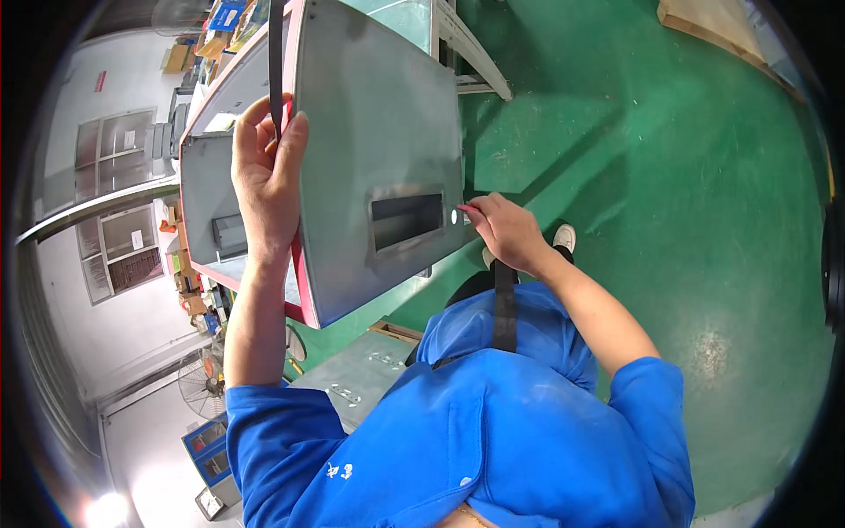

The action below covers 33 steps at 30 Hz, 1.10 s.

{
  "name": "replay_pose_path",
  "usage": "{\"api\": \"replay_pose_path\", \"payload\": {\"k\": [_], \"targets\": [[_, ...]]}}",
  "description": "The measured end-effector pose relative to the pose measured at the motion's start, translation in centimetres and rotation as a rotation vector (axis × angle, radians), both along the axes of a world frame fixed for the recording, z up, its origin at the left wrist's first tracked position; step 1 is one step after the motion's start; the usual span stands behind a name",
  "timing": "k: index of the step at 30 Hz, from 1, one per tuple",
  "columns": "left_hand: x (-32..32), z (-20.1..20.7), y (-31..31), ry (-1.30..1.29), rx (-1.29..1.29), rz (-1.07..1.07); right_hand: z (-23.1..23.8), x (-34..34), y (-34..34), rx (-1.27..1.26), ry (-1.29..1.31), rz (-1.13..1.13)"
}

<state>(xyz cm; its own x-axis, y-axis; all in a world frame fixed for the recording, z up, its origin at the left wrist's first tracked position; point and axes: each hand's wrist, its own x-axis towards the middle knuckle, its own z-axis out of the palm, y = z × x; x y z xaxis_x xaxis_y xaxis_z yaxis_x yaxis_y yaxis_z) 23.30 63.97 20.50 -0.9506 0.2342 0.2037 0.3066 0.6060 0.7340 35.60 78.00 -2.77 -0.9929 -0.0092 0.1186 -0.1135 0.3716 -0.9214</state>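
Note:
A grey sheet-metal cabinet (378,132) with red edges stands before me, open on its left side. Its broad panel has a rectangular cutout (407,222). My left hand (268,180) is raised at the panel's red left edge, thumb and fingers closed on a long dark strip (276,53) that runs up out of view. Beside the panel's right edge, my right hand (512,233) pinches a small red piece (468,209), mostly hidden by the fingers. A small white round spot (456,216) shows right beside it.
Below the cabinet lies a grey metal plate (352,378) with several small cutouts. A whitish metal frame leg (475,53) stands behind on the green floor (704,238). Boxes (189,282) line the left wall, near a fan (202,385). A wooden-edged board (722,31) sits far right.

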Motion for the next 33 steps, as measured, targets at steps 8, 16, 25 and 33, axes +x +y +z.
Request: {"api": "replay_pose_path", "payload": {"k": [8,16,25,33], "targets": [[-0.4,-0.3,-0.4,-0.031,0.066,-0.047,-0.1,-0.2,-2.4,-0.014,-0.102,0.007],[-0.1,-0.6,-0.5,-0.081,0.153,-0.050,0.1,-0.7,-2.5,0.058,-0.082,-0.143],[-0.9,-0.8,-1.2,-0.042,0.083,-0.064,0.3,-1.3,-2.0,0.078,-0.107,-0.048],[-0.9,-0.8,-1.0,-0.041,0.084,-0.080,0.3,-3.4,0.0,0.180,-0.039,0.078]]}}
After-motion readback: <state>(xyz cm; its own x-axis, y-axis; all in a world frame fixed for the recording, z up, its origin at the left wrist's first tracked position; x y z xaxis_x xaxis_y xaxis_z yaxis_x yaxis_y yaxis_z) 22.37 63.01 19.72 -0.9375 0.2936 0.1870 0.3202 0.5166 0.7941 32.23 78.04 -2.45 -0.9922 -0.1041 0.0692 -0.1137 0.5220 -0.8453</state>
